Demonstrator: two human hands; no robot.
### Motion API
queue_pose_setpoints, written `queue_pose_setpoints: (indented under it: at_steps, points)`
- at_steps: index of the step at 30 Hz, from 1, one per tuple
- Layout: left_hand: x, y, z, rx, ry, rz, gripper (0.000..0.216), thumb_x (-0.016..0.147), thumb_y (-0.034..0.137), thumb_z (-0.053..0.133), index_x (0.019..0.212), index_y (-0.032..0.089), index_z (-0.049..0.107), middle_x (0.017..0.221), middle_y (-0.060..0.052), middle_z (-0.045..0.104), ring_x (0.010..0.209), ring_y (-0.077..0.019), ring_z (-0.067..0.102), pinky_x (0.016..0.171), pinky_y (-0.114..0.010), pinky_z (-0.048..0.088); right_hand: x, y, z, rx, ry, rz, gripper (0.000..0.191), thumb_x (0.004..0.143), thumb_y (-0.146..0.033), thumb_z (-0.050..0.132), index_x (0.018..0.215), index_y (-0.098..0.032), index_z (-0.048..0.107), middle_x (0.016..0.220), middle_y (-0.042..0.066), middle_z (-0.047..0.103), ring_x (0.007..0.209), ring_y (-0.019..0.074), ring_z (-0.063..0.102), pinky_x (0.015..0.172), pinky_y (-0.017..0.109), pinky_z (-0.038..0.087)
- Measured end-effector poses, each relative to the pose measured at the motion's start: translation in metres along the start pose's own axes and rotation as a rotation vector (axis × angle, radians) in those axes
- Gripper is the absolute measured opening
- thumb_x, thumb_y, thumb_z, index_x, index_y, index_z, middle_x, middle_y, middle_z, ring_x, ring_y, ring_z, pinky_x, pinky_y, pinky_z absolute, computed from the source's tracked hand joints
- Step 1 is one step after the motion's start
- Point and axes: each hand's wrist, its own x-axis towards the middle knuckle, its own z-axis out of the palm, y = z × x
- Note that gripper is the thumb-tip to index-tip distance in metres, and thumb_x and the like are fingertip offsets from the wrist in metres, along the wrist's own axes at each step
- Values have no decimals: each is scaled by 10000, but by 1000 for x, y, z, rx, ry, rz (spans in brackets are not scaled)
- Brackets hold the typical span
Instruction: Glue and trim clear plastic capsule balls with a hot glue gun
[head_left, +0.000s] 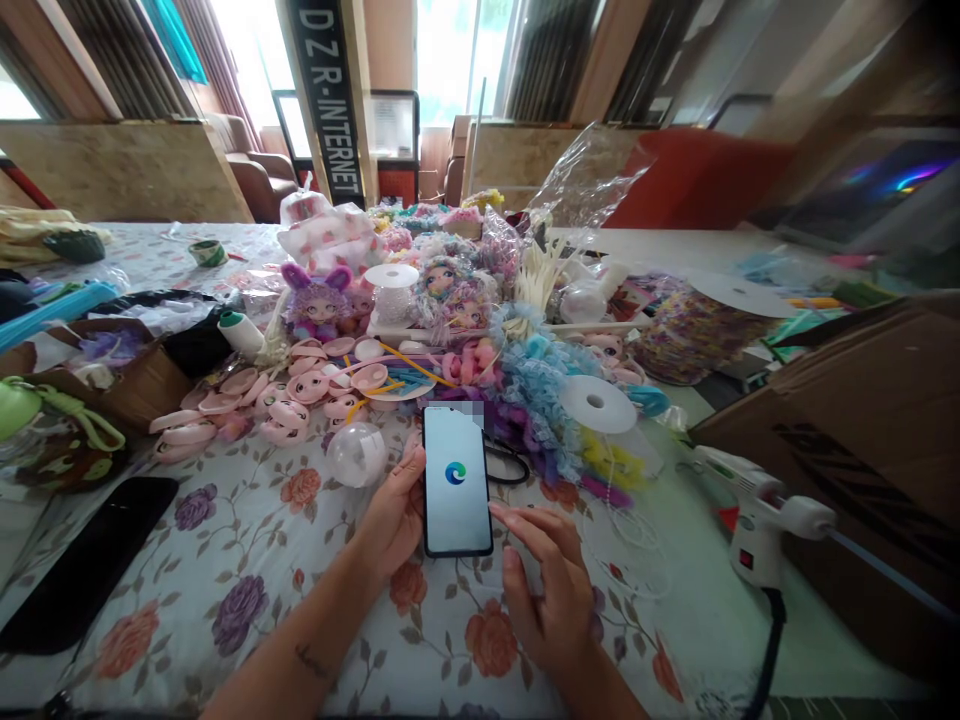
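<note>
A smartphone (456,515) stands tilted up toward me over the flowered tablecloth, its light screen showing a blue-green swirl logo. My left hand (396,515) grips the phone along its left edge, thumb at the side and the other fingers mostly hidden behind. At the lower right corner of the phone is my right hand (547,580), its fingers apart and slightly bent, the index fingertip close to the edge; whether it touches cannot be made out. A clear plastic ball (357,455) lies just left of my left hand.
Pink doll heads (283,415), fluffy blue trim (536,385) and a white spool (598,404) crowd the table behind the phone. A hot glue gun (750,520) with a cord leans by a cardboard box (847,450) at right. A black slab-like device (90,560) lies at left.
</note>
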Motion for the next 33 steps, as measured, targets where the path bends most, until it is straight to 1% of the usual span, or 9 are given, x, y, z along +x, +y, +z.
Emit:
queue_pose_setpoints:
  at_steps: [3, 5, 9, 15, 21, 25, 29, 33]
  points:
    - [-1, 1, 2, 5, 17, 2, 204, 947, 267, 549, 1072, 139, 647, 927, -56, 744, 797, -140, 687, 782, -263, 571, 1, 0, 0, -5, 0, -10, 414, 818, 40, 506, 1212, -81, 545, 1137, 159, 662, 1045, 257, 556, 891, 472, 439]
    - [-2, 1, 3, 0, 6, 13, 204, 950, 262, 543, 1076, 147, 654, 933, -50, 746, 800, -140, 688, 763, -260, 574, 2, -1, 1, -10, -2, -8, 418, 820, 37, 506, 1218, -85, 543, 1143, 160, 662, 1050, 258, 557, 887, 470, 440]
    - [-2, 0, 0, -5, -23, 13, 207, 934, 278, 571, 1071, 162, 674, 948, -45, 750, 825, -147, 692, 780, -268, 575, 3, -3, 1, -12, -3, -8, 423, 822, 27, 510, 1227, -89, 539, 1162, 165, 656, 1061, 263, 554, 883, 473, 443]
    - [-1, -3, -1, 12, -115, 18, 190, 883, 302, 642, 995, 165, 711, 950, -48, 754, 847, -154, 695, 805, -243, 552, 14, -3, 1, -35, 0, -6, 426, 823, 9, 506, 1233, -103, 524, 1169, 155, 662, 1068, 265, 553, 904, 489, 433]
    - [-2, -3, 2, 5, -93, 32, 264, 849, 289, 681, 1095, 195, 693, 886, -26, 751, 800, -161, 693, 763, -241, 532, 27, -2, 3, -69, 19, -28, 425, 818, -15, 505, 1226, -134, 517, 1161, 133, 678, 1046, 258, 563, 905, 487, 439]
    - [-2, -3, 1, 9, -105, 28, 212, 873, 284, 649, 1055, 189, 701, 909, -35, 751, 842, -166, 693, 786, -246, 533, 35, -1, 3, -92, 21, -40, 413, 815, -29, 505, 1210, -150, 522, 1152, 123, 688, 1036, 257, 573, 903, 481, 434]
    - [-1, -3, 0, 11, -95, 29, 243, 861, 287, 663, 1082, 190, 695, 939, -40, 753, 903, -189, 693, 861, -280, 524, 43, 1, 4, -96, 26, -42, 421, 817, -42, 500, 1219, -161, 523, 1141, 115, 688, 1039, 256, 580, 909, 479, 436]
    - [-1, -3, 0, 1, -109, 19, 194, 862, 280, 661, 1013, 168, 713, 950, -52, 757, 887, -190, 696, 877, -284, 517, 46, 2, 6, -97, 30, -41, 410, 820, -38, 499, 1213, -151, 527, 1135, 121, 689, 1036, 257, 584, 921, 479, 429]
